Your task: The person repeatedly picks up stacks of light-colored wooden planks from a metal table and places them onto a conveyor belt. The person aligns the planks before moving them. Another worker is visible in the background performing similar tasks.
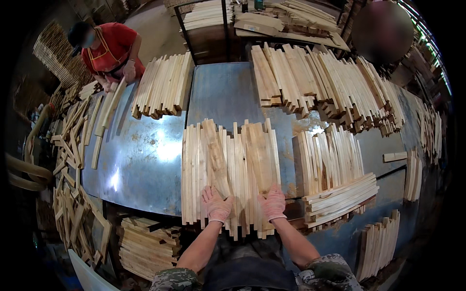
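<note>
A row of narrow wooden strips (192, 169) lies side by side on the metal table in front of me, their ends uneven. Two wider boards rest on top of the row: a slightly slanted left board (216, 155) and a straighter right board (258, 157). My left hand (217, 205), in a pinkish knitted glove, lies with its fingers spread over the strips at the near end of the left board. My right hand (273, 202), gloved alike, rests open on the near end of the right board, thumb pointing inward. Neither hand grips anything visible.
The metal table (141, 160) carries further strip bundles: back-left (162, 85), back-right (335, 87) and a crosswise-topped stack (335, 169) to my right. Loose offcuts (73, 213) pile at left. A co-worker in red (114, 53) handles long strips (108, 109).
</note>
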Demonstrator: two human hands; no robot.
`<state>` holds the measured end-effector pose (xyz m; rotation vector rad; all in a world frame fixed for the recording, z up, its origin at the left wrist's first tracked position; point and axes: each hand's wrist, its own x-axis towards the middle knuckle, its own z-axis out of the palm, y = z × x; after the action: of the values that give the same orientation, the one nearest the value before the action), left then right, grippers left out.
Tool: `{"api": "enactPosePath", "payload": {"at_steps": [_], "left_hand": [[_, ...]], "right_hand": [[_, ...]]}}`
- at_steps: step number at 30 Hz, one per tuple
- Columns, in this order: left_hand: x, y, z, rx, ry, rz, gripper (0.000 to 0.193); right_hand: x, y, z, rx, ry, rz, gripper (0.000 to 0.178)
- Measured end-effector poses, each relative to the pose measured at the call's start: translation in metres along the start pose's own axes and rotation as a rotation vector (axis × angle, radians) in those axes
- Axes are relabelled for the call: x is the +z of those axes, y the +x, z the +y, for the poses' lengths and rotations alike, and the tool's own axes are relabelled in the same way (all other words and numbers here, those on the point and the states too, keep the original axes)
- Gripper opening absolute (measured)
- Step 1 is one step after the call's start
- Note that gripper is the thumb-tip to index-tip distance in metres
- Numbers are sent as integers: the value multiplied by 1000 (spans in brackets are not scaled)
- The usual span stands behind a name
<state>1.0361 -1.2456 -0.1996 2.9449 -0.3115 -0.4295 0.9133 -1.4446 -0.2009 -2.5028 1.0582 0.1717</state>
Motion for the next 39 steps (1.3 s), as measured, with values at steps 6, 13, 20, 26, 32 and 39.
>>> {"api": "enactPosePath", "payload": {"at_steps": [6, 13, 20, 26, 32, 39], "left_hand": [[-27, -14, 21, -179, -304, -116, 92], [-38, -65, 17, -67, -538, -167, 85], [16, -78, -25, -85, -493, -221, 74], [-9, -96, -11, -80, -653, -129, 61], [0, -111, -27, -89, -1224, -269, 59], [-3, -123, -36, -582, -1896, -583, 37]], "right_hand": [[-26, -16, -22, -137, 61, 41, 72], [-5, -33, -34, -140, 98, 26, 74], [-31, -28, -14, -50, 804, -322, 69], [7, -72, 12, 302, 1741, -759, 42], [26, -99, 17, 456, 1839, -921, 64], [27, -91, 21, 551, 1897, -1012, 65]]}}
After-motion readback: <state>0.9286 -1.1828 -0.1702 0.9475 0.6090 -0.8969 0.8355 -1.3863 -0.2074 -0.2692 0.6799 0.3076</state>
